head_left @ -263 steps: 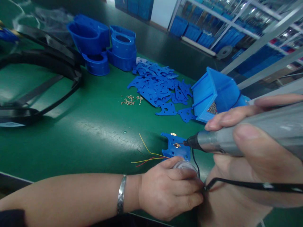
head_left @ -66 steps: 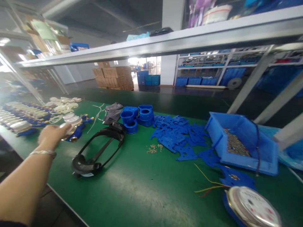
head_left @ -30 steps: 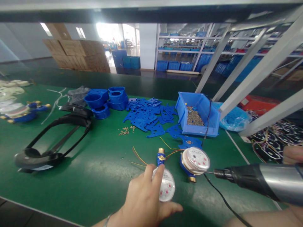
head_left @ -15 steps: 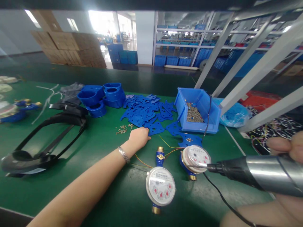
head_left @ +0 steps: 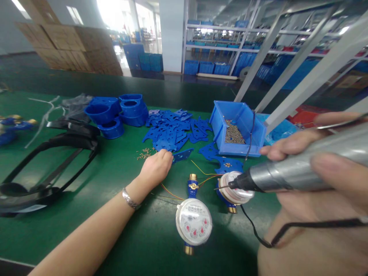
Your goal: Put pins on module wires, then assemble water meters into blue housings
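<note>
My left hand (head_left: 156, 166) is closed on the near edge of a flat blue plastic plate (head_left: 183, 155), which is tilted up off the table. Behind it lies a pile of similar blue plates (head_left: 169, 128), and small screws (head_left: 145, 154) are scattered just left of my fingers. In my right hand (head_left: 304, 153) is a grey electric screwdriver (head_left: 293, 168), its thin bit pointing left. That bit passes in front of a water meter (head_left: 237, 195) lying tilted; I cannot tell whether they touch. A second water meter (head_left: 194, 222) lies face up nearer to me, with thin wires beside it.
A blue bin (head_left: 241, 147) of small screws stands behind the right meter, a black cord hanging over it. Blue plastic housings (head_left: 130, 111) stand at the back left. A black strapped frame (head_left: 51, 168) lies at left. Slanted white metal posts (head_left: 310, 73) rise at right.
My left hand has drawn a blue plate slightly left and tilted it up from the pile. The screwdriver has shifted left and up, with more of my right hand showing. The view has tipped slightly.
</note>
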Demonstrator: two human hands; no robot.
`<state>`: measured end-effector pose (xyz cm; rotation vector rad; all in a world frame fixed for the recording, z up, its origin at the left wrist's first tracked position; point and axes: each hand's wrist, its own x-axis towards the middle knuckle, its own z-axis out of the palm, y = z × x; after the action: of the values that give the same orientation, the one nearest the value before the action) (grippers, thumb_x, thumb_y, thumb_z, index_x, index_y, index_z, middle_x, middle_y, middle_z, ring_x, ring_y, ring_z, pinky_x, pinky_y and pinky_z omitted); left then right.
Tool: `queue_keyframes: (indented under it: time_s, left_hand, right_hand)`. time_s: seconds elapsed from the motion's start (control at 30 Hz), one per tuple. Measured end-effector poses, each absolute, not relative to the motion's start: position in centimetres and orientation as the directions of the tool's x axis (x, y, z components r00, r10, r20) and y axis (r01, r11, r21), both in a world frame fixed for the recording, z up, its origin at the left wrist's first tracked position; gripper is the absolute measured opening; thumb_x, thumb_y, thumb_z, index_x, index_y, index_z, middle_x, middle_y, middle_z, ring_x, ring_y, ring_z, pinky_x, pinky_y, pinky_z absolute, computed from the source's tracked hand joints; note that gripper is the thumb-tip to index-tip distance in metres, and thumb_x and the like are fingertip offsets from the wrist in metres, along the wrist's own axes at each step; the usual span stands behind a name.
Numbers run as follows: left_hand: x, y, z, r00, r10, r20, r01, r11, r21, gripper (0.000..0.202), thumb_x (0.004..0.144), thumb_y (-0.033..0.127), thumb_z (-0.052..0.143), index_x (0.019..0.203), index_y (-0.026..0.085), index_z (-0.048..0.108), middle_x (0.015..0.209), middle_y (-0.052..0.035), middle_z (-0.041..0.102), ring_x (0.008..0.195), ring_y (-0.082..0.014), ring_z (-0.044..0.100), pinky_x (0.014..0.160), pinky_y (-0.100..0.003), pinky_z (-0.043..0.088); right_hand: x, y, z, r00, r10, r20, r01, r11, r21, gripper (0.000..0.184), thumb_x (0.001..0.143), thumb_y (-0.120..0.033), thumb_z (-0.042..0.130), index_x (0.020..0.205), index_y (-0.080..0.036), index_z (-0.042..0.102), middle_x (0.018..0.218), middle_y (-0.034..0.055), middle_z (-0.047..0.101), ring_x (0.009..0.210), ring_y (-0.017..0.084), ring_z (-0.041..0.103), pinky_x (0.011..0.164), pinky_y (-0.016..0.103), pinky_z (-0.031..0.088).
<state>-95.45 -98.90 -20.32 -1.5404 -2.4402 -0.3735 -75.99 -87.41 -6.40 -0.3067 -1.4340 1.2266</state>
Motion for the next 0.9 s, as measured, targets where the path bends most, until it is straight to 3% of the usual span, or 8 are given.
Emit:
queue_keyframes:
  time_s: [0.1,0.17,0.23,0.33,0.47,0.63,0.77,0.9]
  left_hand:
    - [-95.0,-99.4,-18.6,-0.649,0.661,0.376,0.744,0.449,0.495,0.024,0.084,0.029,0.035,0.076,0.015,0.052,0.070,-0.0066,0.058,0.065,-0.0173,0.056,0.061,-0.029,0.043]
    - [-94.6,-99.6,-17.9,-0.771,0.600,0.215,0.497,0.355,0.792,0.022,0.081,0.033,0.039,0.072,0.016,0.050,0.062,-0.0023,0.056,0.057,-0.0146,0.055,0.057,-0.027,0.043]
    - [-94.0,-99.5,-17.5,-0.799,0.601,0.026,0.190,0.212,0.959,0.021,0.078,0.035,0.043,0.069,0.017,0.048,0.058,0.0004,0.056,0.051,-0.0122,0.054,0.053,-0.025,0.044]
    - [-93.1,-99.5,-17.5,-0.758,0.629,-0.169,-0.152,0.082,0.985,0.020,0.074,0.034,0.050,0.066,0.016,0.047,0.055,0.0020,0.056,0.046,-0.0089,0.053,0.049,-0.022,0.043]
    - [-91.8,-99.4,-18.1,-0.648,0.687,-0.328,-0.350,0.114,0.930,0.020,0.072,0.031,0.053,0.064,0.015,0.045,0.051,0.0029,0.056,0.041,-0.0061,0.051,0.044,-0.017,0.039]
    - [-90.6,-98.6,-19.9,-0.567,0.741,-0.359,-0.315,0.207,0.926,0.021,0.070,0.030,0.056,0.061,0.016,0.042,0.043,0.0048,0.052,0.034,-0.0055,0.044,0.038,-0.017,0.033]
    - [-90.2,-98.0,-21.0,-0.607,0.718,-0.341,-0.217,0.263,0.940,0.019,0.070,0.027,0.056,0.062,0.017,0.041,0.039,0.0072,0.049,0.032,-0.0057,0.041,0.036,-0.017,0.031]
    - [-90.3,-97.9,-21.5,-0.626,0.721,-0.298,-0.163,0.253,0.954,0.019,0.071,0.028,0.054,0.063,0.018,0.041,0.040,0.0077,0.048,0.033,-0.0064,0.043,0.036,-0.017,0.031]
  right_hand:
    - [-78.1,-87.2,-7.1,-0.404,0.798,0.448,-0.434,0.264,-0.861,0.027,0.054,-0.012,0.055,0.080,-0.020,0.054,0.062,-0.0013,0.055,0.055,0.016,0.054,0.051,0.033,0.045]
    - [-79.4,-86.2,-8.2,-0.487,0.792,0.369,-0.408,0.168,-0.897,0.029,0.052,-0.014,0.061,0.080,-0.019,0.054,0.060,-0.0024,0.055,0.052,0.015,0.054,0.048,0.030,0.043]
    - [-80.4,-85.0,-9.5,-0.500,0.801,0.329,-0.398,0.125,-0.909,0.033,0.049,-0.015,0.065,0.080,-0.018,0.053,0.059,-0.0032,0.055,0.051,0.013,0.053,0.046,0.027,0.042]
    - [-81.6,-83.6,-11.3,-0.409,0.824,0.391,-0.407,0.219,-0.887,0.036,0.049,-0.015,0.069,0.080,-0.018,0.052,0.061,-0.0042,0.054,0.052,0.011,0.051,0.047,0.026,0.042]
    - [-82.1,-83.1,-12.2,-0.215,0.819,0.532,-0.352,0.444,-0.824,0.034,0.053,-0.016,0.071,0.080,-0.019,0.051,0.067,-0.0031,0.056,0.057,0.012,0.054,0.055,0.030,0.046]
    - [-81.8,-83.5,-11.2,-0.163,0.821,0.548,-0.387,0.457,-0.801,0.032,0.050,-0.013,0.068,0.077,-0.019,0.051,0.061,-0.0036,0.057,0.054,0.014,0.054,0.053,0.032,0.046]
    - [-81.3,-84.1,-10.0,-0.196,0.840,0.506,-0.462,0.376,-0.803,0.030,0.049,-0.010,0.065,0.076,-0.017,0.054,0.058,-0.0052,0.054,0.052,0.012,0.053,0.051,0.030,0.045]
    - [-80.6,-84.6,-9.3,-0.176,0.814,0.554,-0.480,0.420,-0.770,0.026,0.051,-0.007,0.063,0.074,-0.017,0.055,0.057,-0.0055,0.054,0.052,0.012,0.053,0.052,0.030,0.046]
